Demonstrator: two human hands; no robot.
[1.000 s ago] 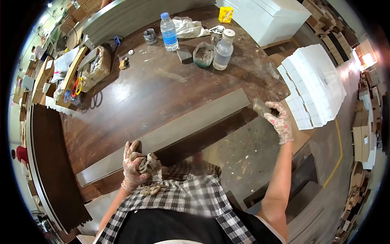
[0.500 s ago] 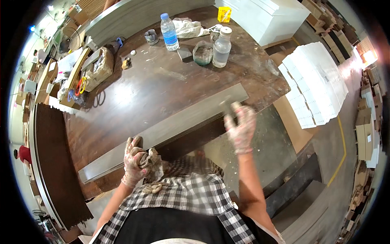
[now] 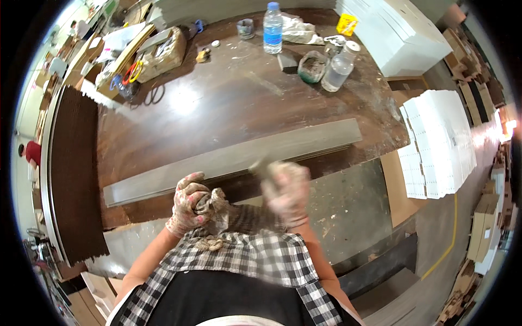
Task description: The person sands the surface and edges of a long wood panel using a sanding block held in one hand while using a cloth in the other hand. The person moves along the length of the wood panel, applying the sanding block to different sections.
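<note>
Left hand (image 3: 190,204) clenched a grey rag (image 3: 215,204). Right hand (image 3: 286,187) was blurred at the near edge of the long grey plank (image 3: 234,160); grip unclear. Plank lay across the desk (image 3: 217,103).

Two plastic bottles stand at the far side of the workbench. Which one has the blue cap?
The taller clear water bottle, standing upright toward the left, has the blue cap. The other bottle, further right beside the round green-rimmed dish, leans and has a white cap.
</note>
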